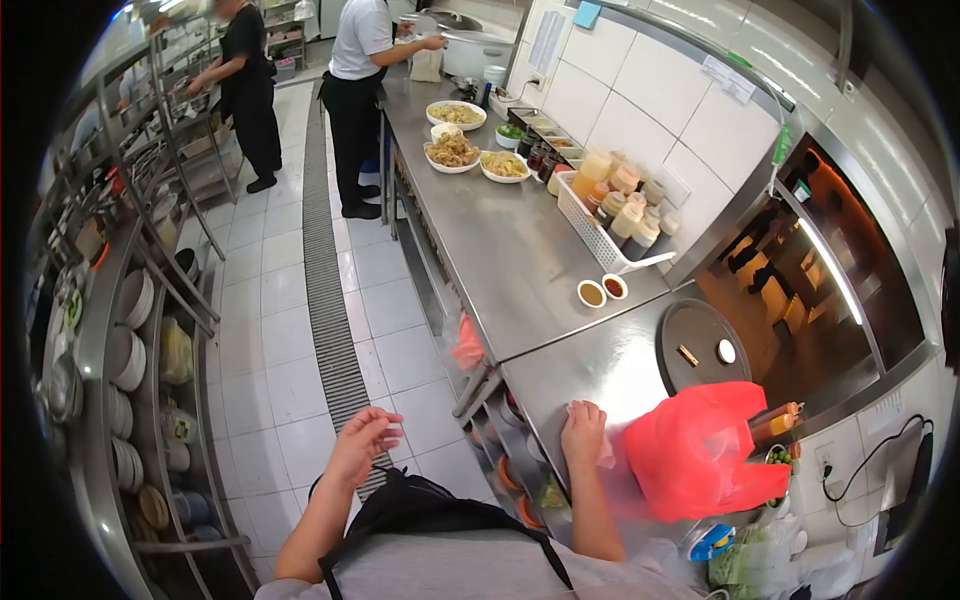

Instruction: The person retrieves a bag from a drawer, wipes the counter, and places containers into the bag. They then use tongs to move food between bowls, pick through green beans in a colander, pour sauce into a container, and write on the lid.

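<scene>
My left hand [366, 440] is in the air in front of my apron, over the tiled floor. Its fingers are loosely curled, with a gap between fingertips and thumb, and I see nothing held there. My right hand [584, 436] is at the near edge of the steel counter [560, 380], fingers curled in. Something thin and translucent shows beside its palm; what the fingers hold, if anything, is hidden. Just right of that hand stands a full red plastic bag [690, 450], its handles pointing right.
Behind the bag lies a round dark tray [700, 335] with a small white dish. Two sauce cups [591, 293] sit near a white basket [600, 225] of squeeze bottles. Plates of food [453, 152] stand farther back. Two people work beyond; a shelf of bowls [128, 350] lines the left.
</scene>
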A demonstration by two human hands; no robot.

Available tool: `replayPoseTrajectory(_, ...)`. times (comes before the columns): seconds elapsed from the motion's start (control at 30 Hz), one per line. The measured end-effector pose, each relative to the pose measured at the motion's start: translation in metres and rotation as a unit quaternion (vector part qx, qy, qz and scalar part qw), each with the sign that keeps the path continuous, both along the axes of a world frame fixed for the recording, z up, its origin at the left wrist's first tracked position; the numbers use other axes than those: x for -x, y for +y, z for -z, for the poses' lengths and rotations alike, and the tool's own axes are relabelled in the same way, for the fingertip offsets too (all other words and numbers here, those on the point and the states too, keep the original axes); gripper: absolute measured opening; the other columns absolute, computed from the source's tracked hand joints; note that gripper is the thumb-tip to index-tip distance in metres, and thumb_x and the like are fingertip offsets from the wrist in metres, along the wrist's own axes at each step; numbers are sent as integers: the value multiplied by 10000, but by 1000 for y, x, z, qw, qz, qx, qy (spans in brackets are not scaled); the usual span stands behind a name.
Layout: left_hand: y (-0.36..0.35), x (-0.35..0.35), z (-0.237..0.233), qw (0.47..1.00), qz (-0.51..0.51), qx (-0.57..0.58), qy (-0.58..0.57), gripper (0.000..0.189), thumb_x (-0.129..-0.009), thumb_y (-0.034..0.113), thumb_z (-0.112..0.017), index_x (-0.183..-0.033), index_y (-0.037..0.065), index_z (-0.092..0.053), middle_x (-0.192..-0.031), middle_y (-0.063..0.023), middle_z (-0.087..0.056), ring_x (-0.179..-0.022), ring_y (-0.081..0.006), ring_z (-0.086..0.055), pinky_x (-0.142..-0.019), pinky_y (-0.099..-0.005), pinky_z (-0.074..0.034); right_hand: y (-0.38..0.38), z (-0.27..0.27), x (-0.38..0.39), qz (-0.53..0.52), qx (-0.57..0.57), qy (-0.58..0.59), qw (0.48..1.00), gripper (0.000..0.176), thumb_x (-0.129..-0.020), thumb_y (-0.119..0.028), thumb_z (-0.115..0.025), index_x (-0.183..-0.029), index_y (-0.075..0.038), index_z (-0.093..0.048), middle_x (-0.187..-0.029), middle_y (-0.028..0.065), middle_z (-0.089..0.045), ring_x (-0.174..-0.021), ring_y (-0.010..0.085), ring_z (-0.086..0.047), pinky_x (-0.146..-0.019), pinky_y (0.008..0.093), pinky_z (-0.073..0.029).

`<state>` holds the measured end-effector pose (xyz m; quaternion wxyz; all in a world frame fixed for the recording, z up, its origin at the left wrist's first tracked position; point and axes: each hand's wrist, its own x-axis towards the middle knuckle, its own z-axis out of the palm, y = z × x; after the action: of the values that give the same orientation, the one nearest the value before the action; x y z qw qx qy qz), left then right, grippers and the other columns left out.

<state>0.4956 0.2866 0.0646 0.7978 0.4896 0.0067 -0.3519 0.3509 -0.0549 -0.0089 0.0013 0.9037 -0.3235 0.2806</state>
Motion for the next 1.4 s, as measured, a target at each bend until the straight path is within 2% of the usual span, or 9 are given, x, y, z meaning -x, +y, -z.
replayPoseTrajectory(0.07,17,-50,3,1000,-4,-3,-12,36,-860,132,-519,-872,99,-510,-968,-75,-593,-810,-140,-577,-700,-270,-473,-12,5,-14,-52,-135,-49,988,328,-839,-341,-490,-873,-47,-630,-905,134,-590,-931,325,-521,-789,492,-391)
replayPoseTrajectory(0.13,20,-88,-2,1000,-10,-5,-26,40,-857,136,-524,-869,100,-510,-963,-75,-594,-806,-138,-577,-692,-270,-476,-24,7,-30,128,-208,65,968,271,-824,-309,-524,-785,-66,-638,-812,100,-597,-887,306,-529,-736,516,-385)
replayPoseTrajectory(0.27,14,-150,-9,999,-8,2,-42,73,-855,156,-533,-880,89,-519,-958,-66,-596,-809,-131,-573,-708,-263,-473,-20,-39,-56,189,-120,130,966,209,-776,-277,-599,-736,-75,-638,-891,120,-579,-918,320,-510,-762,480,-389)
replayPoseTrajectory(0.33,4,-175,-4,999,20,-3,-31,117,-857,152,-530,-940,70,-540,-976,-64,-593,-814,-134,-573,-717,-259,-471,-24,-57,-75,112,31,-27,993,181,-727,-250,-654,-744,-71,-634,-977,137,-538,-962,333,-479,-812,459,-373)
replayPoseTrajectory(0.5,-56,-252,6,991,116,-32,-52,378,-872,159,-502,-1212,11,-429,-1099,-106,-547,-913,-175,-560,-782,-311,-479,-81,-128,-203,2,55,-78,995,173,-709,-182,-657,-780,-32,-610,-1030,153,-498,-959,334,-464,-827,428,-364)
replayPoseTrajectory(0.7,-195,-425,25,987,150,-26,-40,630,-856,196,-543,-1359,52,-194,-1207,-117,-456,-952,-201,-544,-819,-334,-470,-183,-198,-492,-201,113,-153,961,187,-737,-183,-638,-822,-26,-583,-943,145,-536,-897,317,-502,-794,395,-400)
replayPoseTrajectory(0.93,-303,-539,49,991,114,-43,61,765,-852,166,-545,-1396,186,-7,-1146,-130,-466,-955,-214,-532,-804,-350,-470,-366,-170,-751,-118,92,33,988,320,-754,-299,-595,-947,-44,-580,-958,186,-551,-919,357,-520,-782,426,-446)
replayPoseTrajectory(1.2,-341,-580,50,990,7,50,132,781,-864,57,-463,-1378,280,82,-1174,-104,-474,-962,-209,-553,-797,-351,-481,-455,-135,-900,-31,14,321,946,518,-804,-412,-518,-1186,-72,-435,-1051,199,-561,-988,347,-532,-819,423,-444)
replayPoseTrajectory(1.4,-332,-590,50,991,-7,23,128,673,-826,-20,-432,-1364,221,-109,-1200,-79,-464,-997,-202,-552,-786,-327,-505,-469,-137,-915,-32,20,393,919,509,-798,-491,-509,-934,-13,-618,-980,197,-603,-939,310,-573,-790,401,-459)
